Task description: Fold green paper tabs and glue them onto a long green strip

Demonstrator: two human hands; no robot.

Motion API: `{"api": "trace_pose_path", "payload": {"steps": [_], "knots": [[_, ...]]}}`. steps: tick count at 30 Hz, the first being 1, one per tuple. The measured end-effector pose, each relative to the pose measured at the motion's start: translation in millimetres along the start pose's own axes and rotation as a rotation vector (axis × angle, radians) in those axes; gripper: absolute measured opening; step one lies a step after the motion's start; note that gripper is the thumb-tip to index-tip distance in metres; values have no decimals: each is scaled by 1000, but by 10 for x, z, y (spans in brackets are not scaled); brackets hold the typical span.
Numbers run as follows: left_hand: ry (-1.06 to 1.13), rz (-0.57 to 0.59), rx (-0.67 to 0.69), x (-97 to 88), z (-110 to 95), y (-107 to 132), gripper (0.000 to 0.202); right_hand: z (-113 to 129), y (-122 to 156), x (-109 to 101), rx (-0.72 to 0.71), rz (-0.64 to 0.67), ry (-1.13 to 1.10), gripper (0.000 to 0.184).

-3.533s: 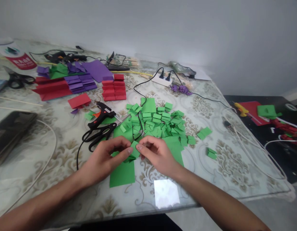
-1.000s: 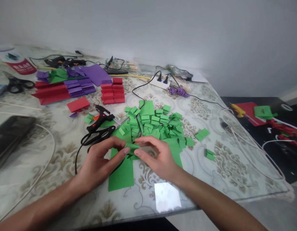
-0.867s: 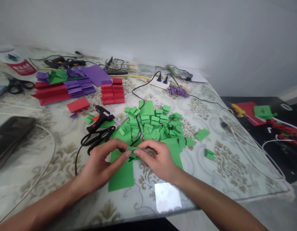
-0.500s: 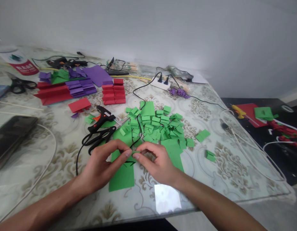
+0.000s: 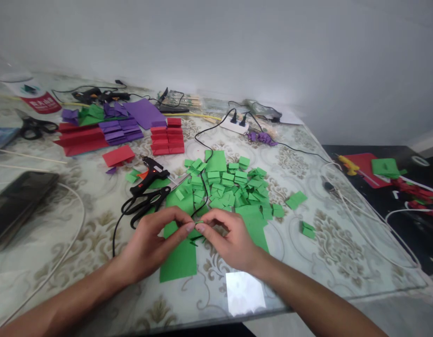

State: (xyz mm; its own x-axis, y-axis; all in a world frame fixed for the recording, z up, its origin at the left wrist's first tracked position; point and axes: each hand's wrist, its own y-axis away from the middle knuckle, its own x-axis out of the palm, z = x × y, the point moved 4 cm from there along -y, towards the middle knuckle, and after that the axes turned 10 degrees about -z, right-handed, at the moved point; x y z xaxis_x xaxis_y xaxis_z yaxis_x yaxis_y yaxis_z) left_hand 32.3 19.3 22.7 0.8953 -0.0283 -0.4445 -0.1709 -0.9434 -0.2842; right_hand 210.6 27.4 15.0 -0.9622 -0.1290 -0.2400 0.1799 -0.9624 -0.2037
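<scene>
Between the fingertips of both hands is a small piece of green paper [image 5: 198,222], mostly hidden by the fingers. My left hand [image 5: 160,236] pinches its left end, and my right hand [image 5: 228,234] pinches the right end, thumbs nearly touching. Beneath the hands lie larger green paper sheets [image 5: 179,264]. Just beyond them spreads a heap of small folded green paper pieces [image 5: 227,185]. Left of the heap, black-handled scissors [image 5: 149,203] lie with their blades toward the heap, and a black glue gun [image 5: 151,174] rests by them.
Red folded strips [image 5: 167,138] and purple folded paper [image 5: 121,130] lie at the back left. A phone [image 5: 20,206] and a bottle [image 5: 37,96] stand farther left. A white power strip [image 5: 234,124] feeds black cords across the table. Two green pieces [image 5: 296,200] lie apart at right.
Both hands keep their pinch on the green paper, with only slight shifts of the fingers. The whole view has moved slightly, so the table's things appear a little farther right and lower.
</scene>
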Motion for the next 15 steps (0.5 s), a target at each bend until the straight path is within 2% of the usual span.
{"api": "trace_pose_path", "payload": {"steps": [6, 15], "knots": [[-5, -32, 0, -8, 0, 1, 12, -22, -8, 2, 27, 0, 5, 13], [-82, 15, 73, 13, -6, 1, 13, -20, -28, -7, 83, 12, -34, 16]]}}
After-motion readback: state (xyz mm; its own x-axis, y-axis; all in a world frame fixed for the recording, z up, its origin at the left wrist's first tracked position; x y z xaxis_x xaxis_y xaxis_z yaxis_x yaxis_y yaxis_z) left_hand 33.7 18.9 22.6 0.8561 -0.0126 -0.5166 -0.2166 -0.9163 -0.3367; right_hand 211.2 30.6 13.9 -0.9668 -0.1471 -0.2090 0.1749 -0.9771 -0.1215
